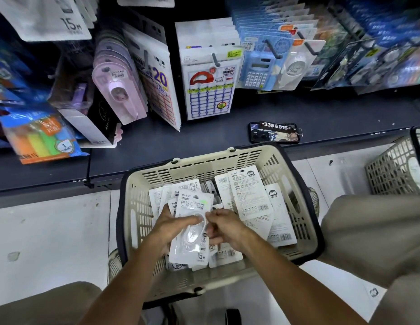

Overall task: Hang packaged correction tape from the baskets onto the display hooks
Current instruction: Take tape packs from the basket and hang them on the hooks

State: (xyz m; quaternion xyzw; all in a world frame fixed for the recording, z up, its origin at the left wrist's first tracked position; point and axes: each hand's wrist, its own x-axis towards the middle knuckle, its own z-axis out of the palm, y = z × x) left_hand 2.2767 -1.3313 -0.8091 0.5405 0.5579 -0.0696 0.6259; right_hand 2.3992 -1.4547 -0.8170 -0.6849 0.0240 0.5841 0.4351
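A cream plastic basket point(204, 167) with a dark rim sits on the floor in front of me, holding several white correction tape packs point(251, 195). Over its near half, my left hand point(171, 227) grips a small stack of these packs point(192, 233), the top one showing a clear blister and "15m". My right hand point(224, 227) pinches the right edge of the same stack. Display hooks point(215, 59) stick out of the dark panel above the shelf, loaded with other stationery. More white "15m" packs point(47, 17) hang at the top left.
A phone point(273, 134) with a number tag lies on the dark shelf ledge behind the basket. A second cream basket point(391, 170) stands at the right edge. Hanging label sheets point(207, 90), pink tape packs point(117, 90) and calculators point(257, 71) crowd the hooks. My knees frame the basket.
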